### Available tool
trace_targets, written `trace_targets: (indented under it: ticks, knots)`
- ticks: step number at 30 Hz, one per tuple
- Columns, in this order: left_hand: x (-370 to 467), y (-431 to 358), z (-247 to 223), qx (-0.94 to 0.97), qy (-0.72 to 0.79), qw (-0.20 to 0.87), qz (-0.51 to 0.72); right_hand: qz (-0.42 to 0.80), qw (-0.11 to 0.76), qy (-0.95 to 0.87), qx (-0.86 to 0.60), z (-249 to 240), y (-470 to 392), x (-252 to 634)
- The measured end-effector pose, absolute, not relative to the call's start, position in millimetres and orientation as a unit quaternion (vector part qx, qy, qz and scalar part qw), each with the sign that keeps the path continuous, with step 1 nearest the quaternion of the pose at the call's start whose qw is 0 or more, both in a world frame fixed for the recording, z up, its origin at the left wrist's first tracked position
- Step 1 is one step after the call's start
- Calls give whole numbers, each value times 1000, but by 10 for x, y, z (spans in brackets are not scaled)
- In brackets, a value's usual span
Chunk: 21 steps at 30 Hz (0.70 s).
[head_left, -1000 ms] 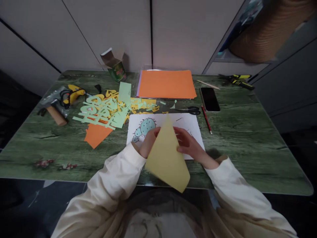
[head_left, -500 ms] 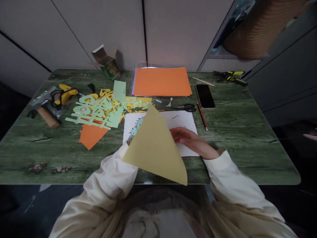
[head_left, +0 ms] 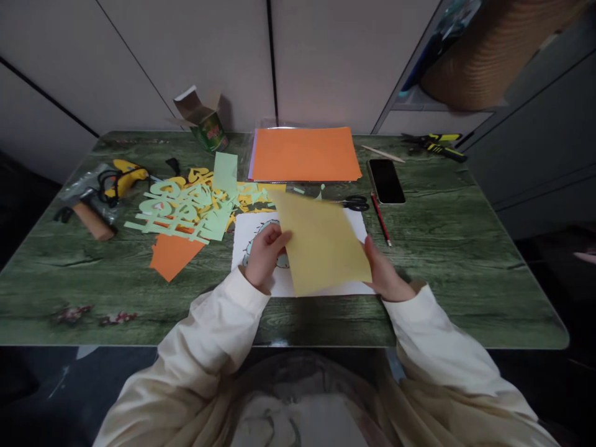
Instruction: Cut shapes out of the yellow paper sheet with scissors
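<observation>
A sheet of yellow paper (head_left: 326, 245) is held up between my two hands, slightly tilted. My left hand (head_left: 265, 256) pinches its left edge with thumb and curled fingers. On the opposite edge, my right hand (head_left: 385, 272) grips with the thumb in front; its fingers are hidden behind the sheet. Beneath lies a white sheet (head_left: 242, 233) bearing a drawing of rounded, blue-green shapes with dark outlines, partly covered by the yellow paper. Just beyond the yellow sheet are black scissors (head_left: 356, 203), their blades partly hidden.
Cut green paper pieces (head_left: 186, 208) and yellow scraps heap at the left, beside an orange piece (head_left: 174, 256). A glue gun (head_left: 125, 178), hammer (head_left: 93, 220) and open box (head_left: 209, 129) lie beyond. Orange sheets (head_left: 305, 152), a phone (head_left: 386, 180), pencil (head_left: 380, 218) and pliers (head_left: 435, 144) are toward the back.
The yellow paper has swung from a steep, pointed tilt to a flatter position facing me. My left hand, hidden before, now shows at its left edge; my right hand now grips the right edge.
</observation>
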State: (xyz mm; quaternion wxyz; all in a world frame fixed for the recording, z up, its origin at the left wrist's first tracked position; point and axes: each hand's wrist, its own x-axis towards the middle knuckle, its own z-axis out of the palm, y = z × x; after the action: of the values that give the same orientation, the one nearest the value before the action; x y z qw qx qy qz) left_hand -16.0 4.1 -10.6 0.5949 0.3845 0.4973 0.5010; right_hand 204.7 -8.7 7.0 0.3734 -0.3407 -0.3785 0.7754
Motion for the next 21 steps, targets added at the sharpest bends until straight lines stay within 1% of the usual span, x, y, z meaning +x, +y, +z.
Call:
trace_targets:
  ticks: [3, 5, 7, 10, 12, 13, 15, 19, 21]
  knots:
    - [-197, 79, -118, 369, 478, 585, 541, 750, 383, -373, -389, -27, -78, 2131]
    - [-206, 95, -118, 373, 484, 580, 539, 731, 371, -364, -441, -67, -72, 2142]
    - [-198, 101, -115, 381, 486, 575, 537, 710, 382, -339, -484, -85, -49, 2115]
    - [-168, 94, -116, 389, 467, 572, 551, 655, 472, -299, -508, -80, 6, 2050]
    - [-143, 73, -107, 399, 455, 576, 549, 630, 529, -301, -481, -62, 32, 2012]
    - [-129, 57, -95, 409, 453, 584, 535, 634, 541, -313, -456, -52, 36, 1993]
    - [-95, 9, -55, 438, 445, 620, 475, 660, 532, -343, -406, -40, 22, 1950]
    - [15, -120, 17, 493, 366, 730, 300, 695, 481, -378, -378, -84, -58, 1833]
    - [85, -179, 9, 493, 336, 762, 253, 700, 435, -421, -379, -141, -102, 1780]
